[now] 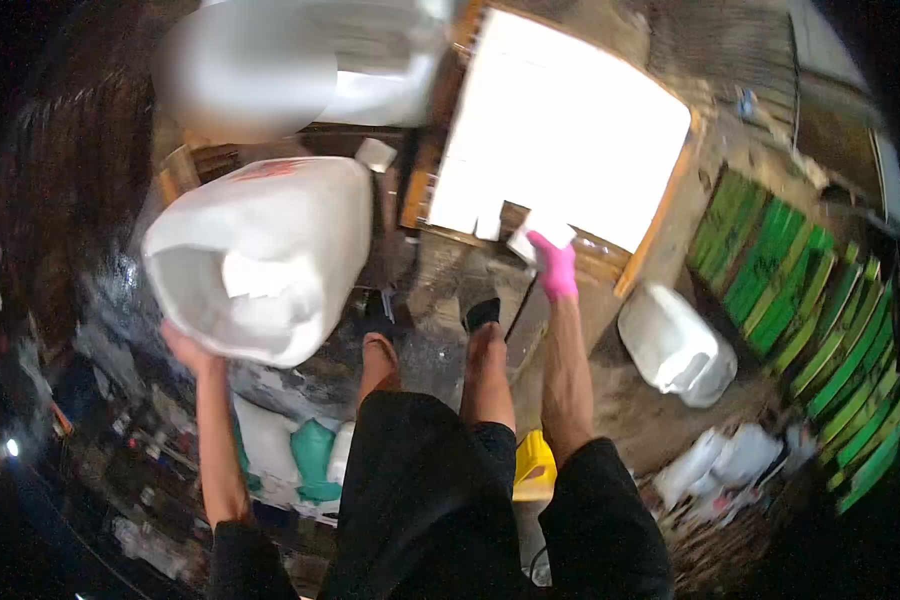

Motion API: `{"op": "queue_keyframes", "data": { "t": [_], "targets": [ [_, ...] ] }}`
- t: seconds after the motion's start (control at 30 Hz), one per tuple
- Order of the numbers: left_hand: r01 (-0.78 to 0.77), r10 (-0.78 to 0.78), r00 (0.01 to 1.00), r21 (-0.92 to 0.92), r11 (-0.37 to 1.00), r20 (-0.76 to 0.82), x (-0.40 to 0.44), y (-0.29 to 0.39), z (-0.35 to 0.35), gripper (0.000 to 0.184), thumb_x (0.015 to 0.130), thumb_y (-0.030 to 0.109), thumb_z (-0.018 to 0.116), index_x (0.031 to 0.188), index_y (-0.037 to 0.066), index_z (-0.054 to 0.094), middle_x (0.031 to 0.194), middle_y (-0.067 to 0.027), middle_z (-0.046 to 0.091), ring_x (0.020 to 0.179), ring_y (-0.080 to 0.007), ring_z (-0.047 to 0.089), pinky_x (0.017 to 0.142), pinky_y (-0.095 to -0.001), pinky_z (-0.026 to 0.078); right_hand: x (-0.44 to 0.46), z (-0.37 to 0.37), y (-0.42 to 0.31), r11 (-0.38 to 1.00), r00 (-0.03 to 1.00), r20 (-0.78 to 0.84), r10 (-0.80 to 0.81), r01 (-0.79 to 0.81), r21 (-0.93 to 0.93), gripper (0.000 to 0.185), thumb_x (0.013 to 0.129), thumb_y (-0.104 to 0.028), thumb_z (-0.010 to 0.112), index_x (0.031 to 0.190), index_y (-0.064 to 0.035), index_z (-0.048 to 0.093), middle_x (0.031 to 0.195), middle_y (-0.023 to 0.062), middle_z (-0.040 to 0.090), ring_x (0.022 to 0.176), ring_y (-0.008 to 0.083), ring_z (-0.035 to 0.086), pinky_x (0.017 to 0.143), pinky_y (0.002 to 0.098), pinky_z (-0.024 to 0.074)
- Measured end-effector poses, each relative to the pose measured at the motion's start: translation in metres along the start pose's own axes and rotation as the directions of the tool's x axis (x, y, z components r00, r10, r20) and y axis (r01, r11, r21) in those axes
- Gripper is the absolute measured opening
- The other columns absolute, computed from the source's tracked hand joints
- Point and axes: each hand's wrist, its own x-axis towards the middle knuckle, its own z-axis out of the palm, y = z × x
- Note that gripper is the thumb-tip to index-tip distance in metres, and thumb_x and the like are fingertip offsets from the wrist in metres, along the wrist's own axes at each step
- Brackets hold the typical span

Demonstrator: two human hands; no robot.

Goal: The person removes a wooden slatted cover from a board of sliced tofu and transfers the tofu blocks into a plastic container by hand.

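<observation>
My bare left hand (192,350) grips the lower rim of a large white plastic container (340,230) with a cut-open mouth. The container is tilted, its opening facing me, and white pieces (265,278) lie inside. Red marks show on its upper side. My right hand (555,268), in a pink glove, is closed on a small white square piece (540,232). It is at the near edge of a bright white surface (565,120) framed in wood. Glare hides the detail of that surface.
A white cut-open jug (670,345) lies on the floor at right, near green slatted pallets (780,260). A yellow container (534,465) is beside my leg. Crumpled plastic (730,465) lies at lower right, and white and green bags (313,458) at lower left.
</observation>
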Motion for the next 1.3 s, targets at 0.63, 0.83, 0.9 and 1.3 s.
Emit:
{"op": "queue_keyframes", "data": {
  "t": [0.63,0.83,0.9,1.3],
  "targets": [
    [-0.091,0.080,0.980,-0.056,0.994,-0.181,-0.009,0.020,0.017,0.030,0.092,0.023,0.046,0.104,0.001,0.063,0.102,-0.0176,0.066,0.097,-0.0357,0.061,0.083,-0.0402,0.046,-0.266,0.378,-0.090,-0.031,0.611,0.767,-0.196,0.778,-0.627,0.037,0.075,-0.014,0.069,0.112,-0.0115,0.065,0.090,0.0197,0.067,0.084,0.0291,0.067,0.074,0.0382,0.0517],
    [-0.105,0.104,0.977,0.004,0.994,-0.186,-0.009,0.023,0.015,0.026,0.091,0.018,0.046,0.105,0.004,0.062,0.101,-0.0160,0.065,0.098,-0.0361,0.058,0.088,-0.0428,0.042,-0.197,0.378,-0.063,-0.463,0.649,0.661,-0.378,0.485,-0.742,0.029,0.076,-0.018,0.061,0.104,-0.0123,0.066,0.092,0.0178,0.068,0.088,0.0335,0.065,0.075,0.0427,0.0512],
    [-0.117,0.118,0.975,0.015,0.993,-0.190,-0.008,0.031,0.011,0.024,0.091,0.017,0.046,0.104,0.005,0.062,0.102,-0.0149,0.064,0.097,-0.0359,0.057,0.091,-0.0438,0.039,-0.183,0.378,-0.068,-0.478,0.702,0.584,-0.408,0.380,-0.792,0.033,0.075,-0.023,0.063,0.105,-0.0109,0.066,0.095,0.0168,0.068,0.090,0.0328,0.066,0.076,0.0419,0.0514],
    [-0.191,0.197,0.965,0.051,0.980,-0.175,-0.004,0.023,0.009,0.021,0.087,0.014,0.051,0.104,0.006,0.060,0.103,-0.0126,0.062,0.098,-0.0332,0.056,0.090,-0.0437,0.039,-0.082,0.365,-0.094,-0.476,0.928,0.323,0.186,0.373,-0.796,0.038,0.062,-0.031,0.076,0.090,-0.0048,0.070,0.094,0.0156,0.069,0.084,0.0265,0.068,0.073,0.0388,0.0519]
  ]
}}
